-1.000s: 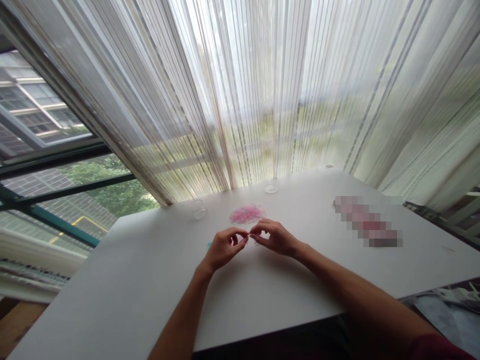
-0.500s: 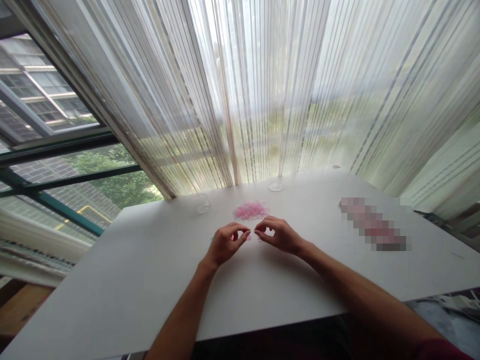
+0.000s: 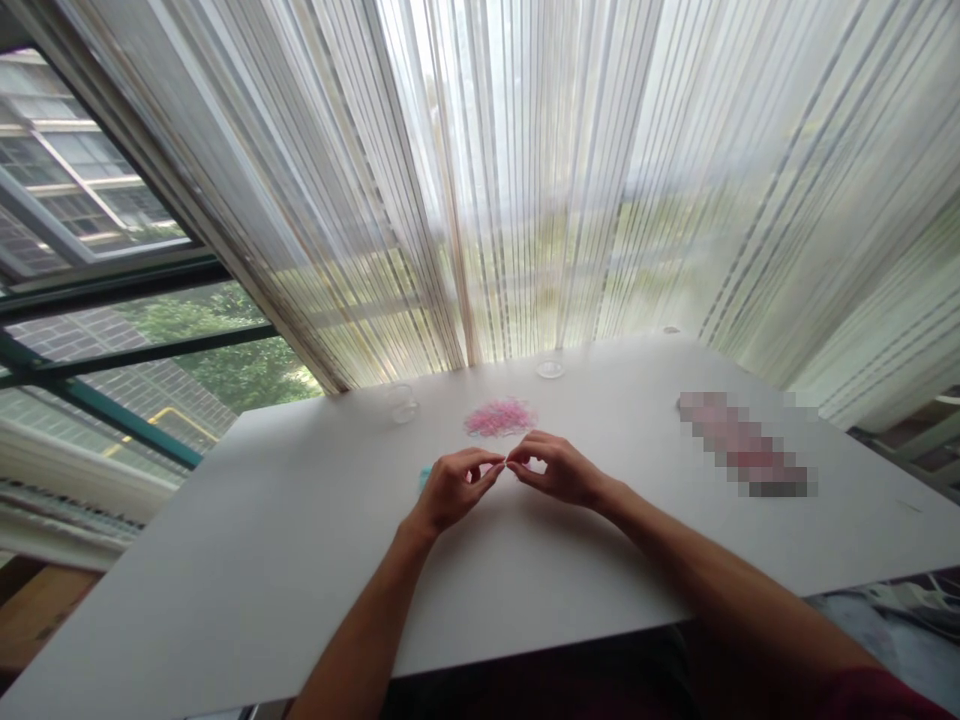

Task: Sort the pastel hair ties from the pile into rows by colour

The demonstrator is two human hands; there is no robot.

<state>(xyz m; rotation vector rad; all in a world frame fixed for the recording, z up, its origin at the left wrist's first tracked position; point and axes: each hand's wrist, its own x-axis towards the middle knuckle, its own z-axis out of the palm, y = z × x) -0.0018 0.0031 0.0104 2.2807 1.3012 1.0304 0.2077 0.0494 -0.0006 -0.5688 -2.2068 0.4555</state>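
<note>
At the lower right corner a dark red sleeve (image 3: 862,695) is noted, and both forearms run inward over the near edge of the surface (image 3: 270,570). At the centre of the frame the left hand (image 3: 454,487) and right hand (image 3: 556,468) meet fingertip to fingertip, raised a little over the surface. The grip of each is narrow, thumb and forefinger drawn to a pinch; whether a small piece is held between them cannot be told at this size. The step in hand is judged to be fine fingertip work by both hands together; the next move would call for steady wrists and light pressure. A teal item (image 3: 424,478) shows partly behind the left hand, and small pink pieces (image 3: 487,469) lie partly hidden behind the fingers. Just beyond, slightly above centre of the hands, sits a loose pink pile (image 3: 501,417). A pixelated reddish object (image 3: 742,445) lies at right of frame. Toward the far edge stand a transparent container (image 3: 403,408), left of the pile, and a transparent dish (image 3: 550,370), above it. A sheer striped curtain (image 3: 525,200) fills the upper frame; at upper left a window shows a building (image 3: 67,150) and, lower, a tree (image 3: 217,340)
</note>
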